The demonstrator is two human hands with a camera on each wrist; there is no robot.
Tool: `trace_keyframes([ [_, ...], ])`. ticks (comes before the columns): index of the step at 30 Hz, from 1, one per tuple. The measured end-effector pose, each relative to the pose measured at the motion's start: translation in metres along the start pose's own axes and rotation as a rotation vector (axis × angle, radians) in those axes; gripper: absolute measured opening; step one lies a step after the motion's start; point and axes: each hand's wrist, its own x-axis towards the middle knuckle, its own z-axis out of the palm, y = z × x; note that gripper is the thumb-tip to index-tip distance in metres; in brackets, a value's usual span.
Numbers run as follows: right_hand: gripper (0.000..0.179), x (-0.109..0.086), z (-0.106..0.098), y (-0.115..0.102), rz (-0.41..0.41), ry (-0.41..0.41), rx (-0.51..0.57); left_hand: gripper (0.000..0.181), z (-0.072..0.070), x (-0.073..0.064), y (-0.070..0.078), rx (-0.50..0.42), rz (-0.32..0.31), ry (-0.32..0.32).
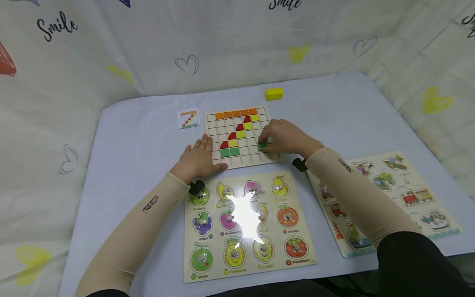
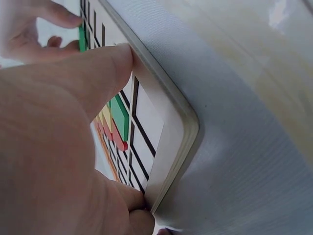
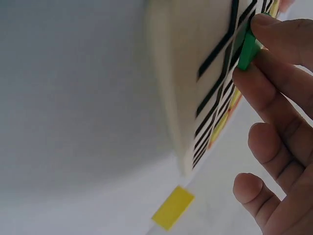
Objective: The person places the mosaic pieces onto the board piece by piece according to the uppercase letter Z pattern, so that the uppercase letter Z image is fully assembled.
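A wooden grid board lies on the table with a row of orange tiles along its top. Red quarter-round tiles and yellow tiles step diagonally down to two green tiles at lower left. My left hand rests on the board's left side, fingers extended and thumb on the near edge. Over the right part of the grid, my right hand pinches a green tile between thumb and fingers, tilted against the grid in the right wrist view.
A small pattern card lies left of the board, and a yellow block stands behind it. Nearer me is a fruit knob puzzle with bright glare. A vehicle puzzle sits at right, partly under my right forearm.
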Motion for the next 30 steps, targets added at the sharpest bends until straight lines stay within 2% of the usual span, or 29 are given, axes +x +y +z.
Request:
trace_keyframes([
  [4, 0.023, 0.013, 0.004, -0.013, -0.031, -0.025, -0.016, 0.111, 0.001, 0.001, 0.000, -0.007, -0.001, 0.007],
  [9, 0.025, 0.024, 0.005, -0.027, -0.030, -0.053, -0.032, 0.112, 0.002, 0.002, 0.000, -0.006, -0.007, 0.009],
  [15, 0.026, 0.033, 0.009, -0.036, -0.042, -0.060, -0.036, 0.112, 0.002, 0.002, 0.000, 0.004, -0.010, 0.012],
  [24, 0.027, 0.032, 0.010, -0.034, -0.019, -0.056, -0.004, 0.112, 0.001, 0.002, 0.001, 0.007, -0.003, 0.013],
  [30, 0.028, 0.022, 0.007, -0.020, 0.024, -0.043, 0.030, 0.112, 0.002, 0.002, -0.001, 0.000, -0.004, 0.014],
])
